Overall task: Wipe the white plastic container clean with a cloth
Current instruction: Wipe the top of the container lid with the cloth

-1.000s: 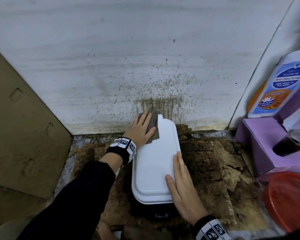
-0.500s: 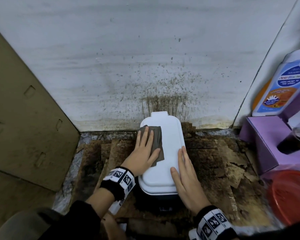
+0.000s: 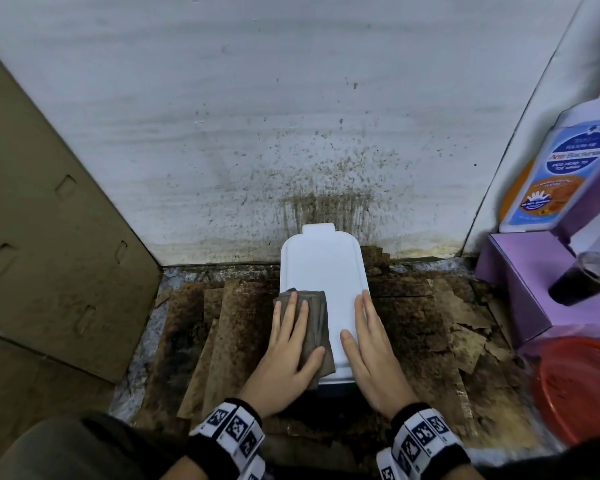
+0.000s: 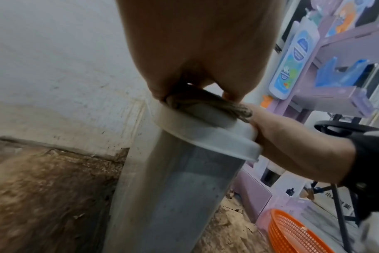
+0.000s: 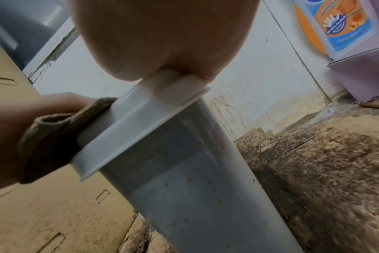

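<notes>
A tall white plastic container (image 3: 323, 271) stands upright against the spattered wall, and its flat lid faces me. My left hand (image 3: 291, 341) lies flat on a folded grey-brown cloth (image 3: 314, 323) and presses it with straight fingers onto the lid's near left corner. The cloth hangs a little over that edge. My right hand (image 3: 368, 341) rests along the lid's right edge with straight fingers and its thumb on top. The left wrist view shows the cloth (image 4: 206, 101) bunched on the lid above the translucent body (image 4: 173, 196). Small specks dot the body (image 5: 184, 188) in the right wrist view.
Stained, peeling cardboard (image 3: 430, 323) covers the floor. A tan cardboard panel (image 3: 49, 254) leans at the left. On the right stand a purple shelf unit (image 3: 520, 282), a soap bottle (image 3: 551, 174) and a dark cup (image 3: 582, 282). An orange basket (image 3: 579, 386) sits at the near right.
My left hand has slid the cloth from the lid's far end back to its near left corner. The right hand stays on the right edge.
</notes>
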Motion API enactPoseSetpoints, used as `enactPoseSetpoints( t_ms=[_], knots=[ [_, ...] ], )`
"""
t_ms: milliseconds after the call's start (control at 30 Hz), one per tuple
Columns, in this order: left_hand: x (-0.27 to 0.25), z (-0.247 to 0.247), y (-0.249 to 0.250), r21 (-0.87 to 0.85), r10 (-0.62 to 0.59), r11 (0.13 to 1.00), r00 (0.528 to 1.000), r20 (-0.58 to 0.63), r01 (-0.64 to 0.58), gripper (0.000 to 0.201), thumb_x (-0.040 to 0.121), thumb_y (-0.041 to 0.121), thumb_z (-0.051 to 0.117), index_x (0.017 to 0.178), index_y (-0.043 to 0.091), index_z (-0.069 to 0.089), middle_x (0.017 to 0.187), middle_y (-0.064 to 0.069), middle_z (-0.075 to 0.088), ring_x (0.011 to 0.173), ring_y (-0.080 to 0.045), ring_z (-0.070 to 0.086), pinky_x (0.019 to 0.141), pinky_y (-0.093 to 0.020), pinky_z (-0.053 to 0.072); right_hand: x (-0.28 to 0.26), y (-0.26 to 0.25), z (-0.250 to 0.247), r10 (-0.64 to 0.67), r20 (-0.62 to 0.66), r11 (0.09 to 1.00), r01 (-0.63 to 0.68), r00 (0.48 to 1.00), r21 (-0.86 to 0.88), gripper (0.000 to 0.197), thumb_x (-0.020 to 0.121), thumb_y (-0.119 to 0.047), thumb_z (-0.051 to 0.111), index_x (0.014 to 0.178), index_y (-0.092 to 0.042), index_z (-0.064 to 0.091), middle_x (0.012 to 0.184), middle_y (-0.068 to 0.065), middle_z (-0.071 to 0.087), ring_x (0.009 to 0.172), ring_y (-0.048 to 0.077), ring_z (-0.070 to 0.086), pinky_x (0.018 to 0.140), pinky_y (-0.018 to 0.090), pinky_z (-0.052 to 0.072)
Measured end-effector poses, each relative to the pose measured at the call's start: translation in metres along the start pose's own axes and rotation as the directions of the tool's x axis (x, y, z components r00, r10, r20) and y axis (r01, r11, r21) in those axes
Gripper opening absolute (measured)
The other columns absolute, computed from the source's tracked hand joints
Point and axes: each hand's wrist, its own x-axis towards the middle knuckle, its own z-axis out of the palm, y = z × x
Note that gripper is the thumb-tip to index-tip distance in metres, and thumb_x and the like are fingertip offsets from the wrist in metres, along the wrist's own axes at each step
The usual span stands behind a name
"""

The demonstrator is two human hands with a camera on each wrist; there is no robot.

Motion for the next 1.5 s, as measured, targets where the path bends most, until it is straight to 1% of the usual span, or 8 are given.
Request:
enactPoseSetpoints(
  t_ms=[400, 500, 667, 967, 1133, 1267, 1400, 1500],
  knots=[
    [0.056, -0.028, -0.016, -0.096, -0.016, 0.995, 1.0, 0.002, 0.016, 0.086, 0.102, 0.047, 0.052, 0.162, 0.024, -0.006, 0.164, 0.017, -0.028, 0.15, -0.011, -0.031, 0.127, -0.041, -0.001, 0.003, -0.005, -0.001, 0.025, 0.027, 1.0, -0.025, 0.999, 0.007, 0.067, 0.102, -0.053, 0.019, 0.154, -0.032, -0.018, 0.161, -0.02, -0.028, 0.149, -0.007, -0.018, 0.127, 0.034, 0.003],
    [0.059, -0.028, -0.018, -0.135, -0.01, 0.991, 1.0, -0.018, 0.007, 0.088, 0.101, 0.045, 0.054, 0.162, 0.024, -0.007, 0.164, 0.018, -0.027, 0.151, -0.008, -0.029, 0.126, -0.035, -0.001, 0.002, -0.006, -0.002, 0.022, 0.022, 1.0, -0.022, 1.0, 0.001, 0.068, 0.102, -0.053, 0.02, 0.155, -0.031, -0.017, 0.161, -0.02, -0.028, 0.149, -0.007, -0.018, 0.127, 0.033, 0.001],
    [0.036, -0.015, -0.017, -0.1, 0.042, 0.994, 0.998, -0.039, -0.045, 0.088, 0.103, 0.049, 0.048, 0.16, 0.025, -0.015, 0.163, 0.019, -0.031, 0.148, -0.002, -0.032, 0.123, -0.03, -0.006, 0.001, -0.004, 0.0, 0.018, 0.006, 1.0, -0.018, 1.0, -0.005, 0.069, 0.102, -0.053, 0.021, 0.156, -0.029, -0.014, 0.163, -0.016, -0.025, 0.149, -0.006, -0.018, 0.127, 0.034, 0.002],
    [-0.013, 0.009, -0.009, 0.058, 0.081, 0.995, 0.994, -0.077, -0.076, 0.085, 0.105, 0.052, 0.036, 0.158, 0.016, -0.019, 0.163, 0.01, -0.035, 0.15, -0.011, -0.032, 0.124, -0.031, -0.009, 0.0, 0.002, 0.003, 0.019, 0.002, 1.0, -0.019, 1.0, 0.021, 0.07, 0.101, -0.057, 0.017, 0.158, -0.028, -0.011, 0.165, -0.016, -0.022, 0.151, -0.003, -0.016, 0.127, 0.034, 0.002],
    [-0.006, 0.005, -0.004, 0.088, 0.032, 0.996, 0.998, -0.048, -0.028, 0.081, 0.106, 0.053, 0.03, 0.158, 0.016, -0.02, 0.16, 0.011, -0.039, 0.147, -0.008, -0.037, 0.122, -0.028, -0.013, 0.002, 0.0, 0.002, 0.038, 0.015, 0.998, -0.039, 0.999, 0.049, 0.068, 0.103, -0.054, 0.02, 0.158, -0.028, -0.01, 0.164, -0.017, -0.022, 0.15, -0.004, -0.016, 0.127, 0.032, 0.001],
    [0.011, -0.006, -0.002, 0.087, 0.004, 0.996, 1.0, -0.016, -0.003, 0.082, 0.106, 0.051, 0.033, 0.159, 0.014, -0.018, 0.161, 0.008, -0.038, 0.145, -0.007, -0.04, 0.119, -0.024, -0.015, 0.003, -0.001, 0.002, 0.052, 0.024, 0.996, -0.053, 0.998, 0.068, 0.068, 0.102, -0.054, 0.02, 0.159, -0.028, -0.009, 0.164, -0.018, -0.022, 0.149, -0.006, -0.017, 0.127, 0.031, 0.0],
    [0.021, -0.009, 0.0, 0.095, 0.002, 0.996, 0.999, -0.037, 0.001, 0.081, 0.106, 0.051, 0.032, 0.159, 0.015, -0.017, 0.162, 0.009, -0.037, 0.145, -0.007, -0.039, 0.117, -0.021, -0.016, 0.003, -0.001, 0.0, 0.056, 0.031, 0.982, -0.06, 0.998, 0.178, 0.061, 0.105, -0.047, 0.018, 0.158, -0.029, -0.006, 0.164, -0.02, -0.019, 0.15, -0.007, -0.013, 0.128, 0.036, 0.003],
    [0.019, -0.006, -0.002, 0.122, 0.005, 0.992, 1.0, -0.026, -0.001, 0.078, 0.107, 0.051, 0.031, 0.16, 0.018, -0.016, 0.161, 0.01, -0.037, 0.145, -0.007, -0.04, 0.12, -0.025, -0.012, 0.001, -0.006, -0.005, 0.09, 0.07, 0.957, -0.106, 0.993, 0.271, 0.056, 0.106, -0.043, 0.014, 0.158, -0.033, -0.003, 0.164, -0.025, -0.015, 0.148, -0.012, -0.011, 0.128, 0.033, 0.0]
  ],
)
